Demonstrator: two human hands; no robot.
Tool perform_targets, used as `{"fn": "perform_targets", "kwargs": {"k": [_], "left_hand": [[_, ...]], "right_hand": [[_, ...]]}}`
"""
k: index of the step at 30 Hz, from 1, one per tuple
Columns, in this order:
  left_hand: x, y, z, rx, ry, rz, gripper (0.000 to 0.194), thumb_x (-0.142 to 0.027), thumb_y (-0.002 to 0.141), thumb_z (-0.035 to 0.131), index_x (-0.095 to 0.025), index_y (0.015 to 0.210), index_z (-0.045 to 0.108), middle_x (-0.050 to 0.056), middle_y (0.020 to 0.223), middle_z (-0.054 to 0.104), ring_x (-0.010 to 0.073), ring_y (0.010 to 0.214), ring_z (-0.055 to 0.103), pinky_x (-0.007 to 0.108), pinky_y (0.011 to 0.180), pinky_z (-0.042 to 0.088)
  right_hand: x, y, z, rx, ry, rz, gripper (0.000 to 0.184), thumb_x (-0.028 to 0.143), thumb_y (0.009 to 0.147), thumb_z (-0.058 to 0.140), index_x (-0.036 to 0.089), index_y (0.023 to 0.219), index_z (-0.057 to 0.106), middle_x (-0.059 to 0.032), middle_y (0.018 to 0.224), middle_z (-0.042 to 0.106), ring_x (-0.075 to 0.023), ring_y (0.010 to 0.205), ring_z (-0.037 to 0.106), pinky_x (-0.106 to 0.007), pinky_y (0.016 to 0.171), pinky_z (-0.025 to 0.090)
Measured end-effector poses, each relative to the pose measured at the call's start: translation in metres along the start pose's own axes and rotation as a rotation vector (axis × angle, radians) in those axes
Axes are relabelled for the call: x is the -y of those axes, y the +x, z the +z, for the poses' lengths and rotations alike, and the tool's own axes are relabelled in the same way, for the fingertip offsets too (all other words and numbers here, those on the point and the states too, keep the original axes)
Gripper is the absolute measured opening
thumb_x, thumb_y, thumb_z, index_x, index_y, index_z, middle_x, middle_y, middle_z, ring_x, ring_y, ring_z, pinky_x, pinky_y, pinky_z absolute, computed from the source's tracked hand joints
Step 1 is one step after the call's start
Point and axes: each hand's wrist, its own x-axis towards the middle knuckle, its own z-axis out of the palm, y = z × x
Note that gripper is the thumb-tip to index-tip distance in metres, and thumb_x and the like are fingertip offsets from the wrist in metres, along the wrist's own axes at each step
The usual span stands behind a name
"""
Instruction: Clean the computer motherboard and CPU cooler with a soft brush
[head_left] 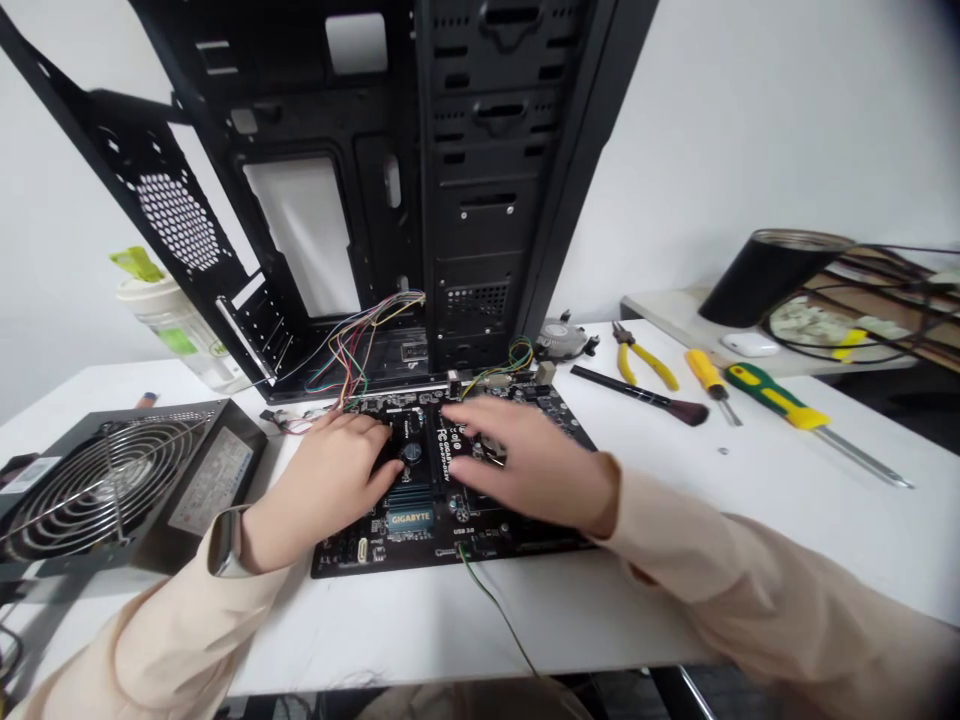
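You sit at a white table point(645, 610) with everything laid out around the motherboard. Directly behind the motherboard stands an open black PC case point(480, 200), its bare metal frame facing you. To the left of the motherboard, and nearly touching it, lies a power supply point(112, 490) with its wire-guarded fan facing up. The motherboard point(409, 520) itself, a black Gigabyte board, lies flat on the table directly in front of you, under both your hands. Your left hand point(330, 490) rests palm down on its middle, and your right hand point(525, 465), slightly blurred, hovers or rests just beside it over the board's right half. The fingers point(367, 445) of both hands are spread and gently curved, and you can't see them pinching anything. A bundle of coloured wires point(360, 345) runs from the case to the motherboard's far edge. To the right of the motherboard, in a loose row, lie a black-handled brush point(645, 397), yellow-handled pliers point(641, 355), a small yellow screwdriver point(705, 372) and a larger green-and-yellow screwdriver point(776, 395). A thin green wire point(495, 610) trails from the board's near edge.
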Motion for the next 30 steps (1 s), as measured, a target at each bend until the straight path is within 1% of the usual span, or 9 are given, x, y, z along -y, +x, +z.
{"fn": "perform_targets", "kwargs": {"k": [3, 6, 9, 14, 17, 21, 23, 27, 30], "left_hand": [[0.001, 0.0, 0.004, -0.037, 0.004, -0.002, 0.032, -0.033, 0.092, 0.052, -0.013, 0.112, 0.067, 0.014, 0.106, 0.069, 0.0322, 0.1, 0.064, 0.05, 0.094, 0.047], [0.001, 0.0, 0.006, -0.061, -0.001, -0.004, 0.033, -0.034, 0.092, 0.051, -0.014, 0.112, 0.067, 0.014, 0.107, 0.069, 0.032, 0.1, 0.063, 0.05, 0.094, 0.048], [0.001, -0.001, 0.008, -0.068, -0.002, -0.007, 0.033, -0.034, 0.092, 0.05, -0.014, 0.11, 0.068, 0.013, 0.105, 0.069, 0.0319, 0.099, 0.063, 0.049, 0.093, 0.048], [0.0, -0.001, 0.01, -0.078, -0.006, -0.062, 0.048, -0.034, 0.091, 0.052, -0.007, 0.13, 0.057, 0.017, 0.109, 0.068, 0.0338, 0.101, 0.062, 0.051, 0.095, 0.046], [-0.001, 0.0, 0.009, -0.075, -0.023, -0.091, 0.047, -0.033, 0.092, 0.051, -0.006, 0.13, 0.056, 0.018, 0.112, 0.068, 0.0341, 0.104, 0.062, 0.052, 0.097, 0.045], [-0.003, 0.0, 0.008, -0.058, -0.068, -0.084, 0.03, -0.03, 0.093, 0.049, -0.015, 0.11, 0.069, 0.012, 0.108, 0.069, 0.0314, 0.102, 0.063, 0.05, 0.096, 0.046], [-0.004, 0.0, 0.007, -0.061, -0.09, -0.083, 0.028, -0.029, 0.094, 0.048, -0.015, 0.103, 0.071, 0.013, 0.107, 0.069, 0.031, 0.102, 0.062, 0.048, 0.095, 0.047], [-0.003, 0.0, 0.008, -0.076, -0.131, -0.071, 0.024, -0.027, 0.091, 0.052, -0.014, 0.098, 0.071, 0.013, 0.105, 0.069, 0.0307, 0.102, 0.062, 0.047, 0.095, 0.048], [-0.002, 0.0, 0.01, -0.077, -0.171, -0.056, 0.02, -0.024, 0.088, 0.056, -0.014, 0.097, 0.072, 0.012, 0.105, 0.069, 0.0292, 0.1, 0.063, 0.046, 0.095, 0.049]], "right_hand": [[-0.028, 0.007, -0.045, -0.245, -0.099, 0.139, 0.032, 0.026, 0.088, 0.05, 0.016, 0.109, 0.072, -0.0081, 0.099, 0.074, -0.0182, 0.085, 0.068, -0.032, 0.082, 0.053], [-0.069, 0.003, -0.085, -0.311, -0.353, 0.49, 0.03, 0.03, 0.087, 0.051, 0.017, 0.101, 0.074, -0.0076, 0.086, 0.074, -0.0207, 0.078, 0.067, -0.033, 0.077, 0.05], [-0.107, -0.007, -0.102, 0.076, -0.55, 0.768, 0.033, 0.034, 0.09, 0.047, 0.016, 0.099, 0.073, -0.0117, 0.094, 0.073, -0.0237, 0.091, 0.065, -0.033, 0.079, 0.045], [-0.131, -0.017, -0.089, 0.385, -0.537, 0.823, 0.015, 0.015, 0.071, 0.061, 0.018, 0.079, 0.073, -0.011, 0.087, 0.073, -0.022, 0.081, 0.064, -0.029, 0.067, 0.042], [-0.124, -0.018, -0.083, 0.425, -0.566, 0.817, 0.02, 0.007, 0.06, 0.06, 0.019, 0.073, 0.071, -0.0119, 0.082, 0.07, -0.0233, 0.074, 0.063, -0.03, 0.061, 0.041], [-0.101, -0.014, -0.097, 0.362, -0.559, 0.731, 0.007, 0.016, 0.068, 0.058, 0.022, 0.066, 0.062, -0.0139, 0.076, 0.066, -0.0221, 0.067, 0.059, -0.033, 0.06, 0.04], [-0.084, -0.006, -0.108, 0.239, -0.576, 0.722, 0.004, 0.022, 0.072, 0.058, 0.023, 0.068, 0.057, -0.0123, 0.067, 0.062, -0.0217, 0.062, 0.055, -0.035, 0.06, 0.04], [-0.042, 0.022, -0.119, -0.24, -0.408, 0.585, 0.011, 0.013, 0.065, 0.061, 0.021, 0.071, 0.055, -0.0026, 0.058, 0.058, -0.0176, 0.058, 0.054, -0.033, 0.061, 0.04], [-0.008, 0.052, -0.109, -0.267, -0.083, 0.407, 0.006, 0.015, 0.065, 0.061, 0.019, 0.067, 0.056, -0.0001, 0.058, 0.059, -0.0128, 0.054, 0.053, -0.028, 0.054, 0.038]]}}
